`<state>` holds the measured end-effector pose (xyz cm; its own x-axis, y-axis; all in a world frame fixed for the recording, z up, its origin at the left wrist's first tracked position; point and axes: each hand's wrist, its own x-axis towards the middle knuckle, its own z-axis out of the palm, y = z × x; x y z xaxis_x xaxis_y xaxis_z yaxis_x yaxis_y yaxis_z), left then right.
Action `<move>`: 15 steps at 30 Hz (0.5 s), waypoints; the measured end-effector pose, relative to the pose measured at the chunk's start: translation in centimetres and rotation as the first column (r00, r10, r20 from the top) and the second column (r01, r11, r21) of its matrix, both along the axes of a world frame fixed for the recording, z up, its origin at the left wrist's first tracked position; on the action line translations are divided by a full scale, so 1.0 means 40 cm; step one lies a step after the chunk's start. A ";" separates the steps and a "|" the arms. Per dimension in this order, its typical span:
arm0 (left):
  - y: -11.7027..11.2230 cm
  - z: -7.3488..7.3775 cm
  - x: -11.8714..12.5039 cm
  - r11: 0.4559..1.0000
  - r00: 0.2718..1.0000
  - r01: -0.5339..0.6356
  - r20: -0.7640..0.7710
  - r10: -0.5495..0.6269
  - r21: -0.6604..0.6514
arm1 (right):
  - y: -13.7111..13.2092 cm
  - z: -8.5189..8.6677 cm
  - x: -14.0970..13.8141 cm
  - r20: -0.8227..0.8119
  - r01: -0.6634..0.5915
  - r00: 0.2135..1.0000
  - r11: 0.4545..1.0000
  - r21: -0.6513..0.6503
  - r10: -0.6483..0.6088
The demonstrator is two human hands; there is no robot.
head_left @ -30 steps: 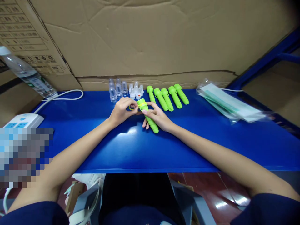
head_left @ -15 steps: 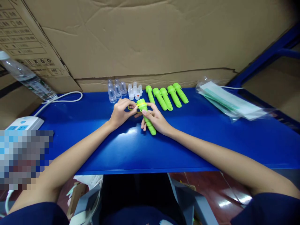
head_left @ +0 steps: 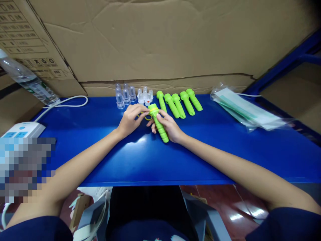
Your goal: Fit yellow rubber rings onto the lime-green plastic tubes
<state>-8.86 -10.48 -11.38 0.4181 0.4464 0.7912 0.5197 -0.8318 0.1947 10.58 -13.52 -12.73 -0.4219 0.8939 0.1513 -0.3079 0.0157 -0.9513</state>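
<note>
My right hand (head_left: 172, 128) is wrapped round a ribbed lime-green flashlight body (head_left: 162, 129), held tilted with its threaded head up and to the left. A yellow ring (head_left: 153, 110) sits around the neck just under the threads. My left hand (head_left: 131, 119) reaches in from the left, thumb and forefinger pinching at the ring's edge on the neck. Just below those fingertips more yellow rings (head_left: 148, 117) show, partly hidden by the hand. Behind the hands, several similar green flashlight bodies (head_left: 177, 106) lie in a row.
Several clear plastic caps (head_left: 120, 100) and a cluster of small white, clear-topped parts (head_left: 144, 97) stand at the back of the blue table (head_left: 200, 154). On the right lies a plastic bag (head_left: 247, 108). A water bottle (head_left: 32, 82), white cable and power strip (head_left: 23, 130) are left.
The left fingers have straightened somewhat at the flashlight's neck. The yellow ring lies more closely around the neck, and the flashlight has shifted slightly up and right in the right hand.
</note>
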 end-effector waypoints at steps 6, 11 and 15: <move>0.016 -0.003 -0.011 0.999 0.998 0.021 -0.056 -0.019 0.029 | 0.001 0.002 0.002 -0.011 -0.005 1.000 1.000 -0.031 0.004; 0.030 0.019 -0.033 0.992 0.968 0.066 -0.248 -0.037 0.109 | 0.002 0.006 0.007 0.033 -0.027 0.999 0.999 -0.042 0.028; 0.028 0.046 -0.047 0.984 0.916 0.118 -0.397 -0.057 0.132 | 0.002 0.009 0.010 0.071 -0.051 0.996 0.998 -0.041 0.054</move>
